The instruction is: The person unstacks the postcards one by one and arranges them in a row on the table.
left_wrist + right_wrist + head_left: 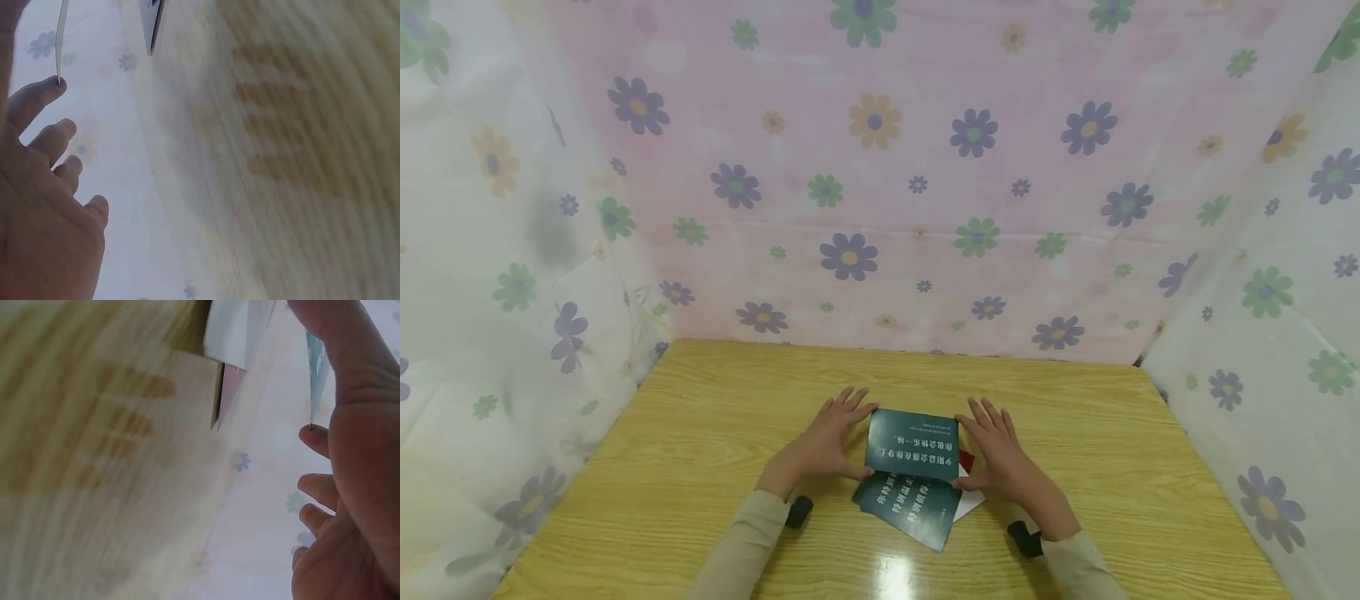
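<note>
the left hand (827, 442) and right hand (1000, 458), fingers spread, hold the top green card (912, 444) by its side edges just over a second green card (910, 507) on the wooden table (700, 467). with only fingertips at the edges, the top green card could slip or bow, and it may drop askew across the pile.

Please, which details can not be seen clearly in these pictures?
- Head view: the white print on the upper green booklet is too small to read.
- Head view: the red and white item is mostly covered by the lower green booklet and the right hand.
- Left wrist view: the left hand is cut by the edge; the wooden table is blurred.
</note>
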`<action>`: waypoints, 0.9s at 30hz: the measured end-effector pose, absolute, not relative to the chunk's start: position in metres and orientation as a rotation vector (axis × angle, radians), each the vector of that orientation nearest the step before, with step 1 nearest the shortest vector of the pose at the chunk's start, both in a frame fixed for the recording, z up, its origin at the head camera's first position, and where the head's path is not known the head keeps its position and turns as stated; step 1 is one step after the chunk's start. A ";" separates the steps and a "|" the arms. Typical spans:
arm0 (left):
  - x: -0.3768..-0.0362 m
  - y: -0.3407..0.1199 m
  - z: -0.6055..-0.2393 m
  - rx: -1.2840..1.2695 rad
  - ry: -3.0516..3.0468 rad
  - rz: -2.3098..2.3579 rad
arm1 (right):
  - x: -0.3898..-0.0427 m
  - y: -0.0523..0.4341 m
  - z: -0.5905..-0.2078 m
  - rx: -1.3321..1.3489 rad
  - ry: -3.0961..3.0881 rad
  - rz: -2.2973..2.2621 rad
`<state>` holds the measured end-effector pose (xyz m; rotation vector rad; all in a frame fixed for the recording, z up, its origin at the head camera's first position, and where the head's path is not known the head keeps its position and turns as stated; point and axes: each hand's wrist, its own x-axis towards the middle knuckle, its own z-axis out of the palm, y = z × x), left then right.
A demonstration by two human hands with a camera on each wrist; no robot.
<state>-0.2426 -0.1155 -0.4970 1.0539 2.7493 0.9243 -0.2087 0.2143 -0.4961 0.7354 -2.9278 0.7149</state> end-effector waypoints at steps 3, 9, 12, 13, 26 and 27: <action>-0.248 -0.116 -0.498 1.026 2.751 0.914 | -0.215 0.214 -0.497 0.738 -2.908 0.698; -0.260 -0.115 -0.500 0.991 2.750 0.876 | -0.229 0.214 -0.499 0.769 -2.879 0.658; -0.267 -0.114 -0.500 0.968 2.744 0.879 | -0.238 0.215 -0.500 0.780 -2.880 0.636; -0.269 -0.114 -0.500 0.957 2.743 0.877 | -0.241 0.216 -0.500 0.783 -2.883 0.634; -0.307 -0.108 -0.502 0.904 2.733 0.806 | -0.284 0.220 -0.505 0.789 -3.033 0.645; -0.309 -0.107 -0.502 0.897 2.732 0.799 | -0.287 0.220 -0.506 0.787 -3.045 0.645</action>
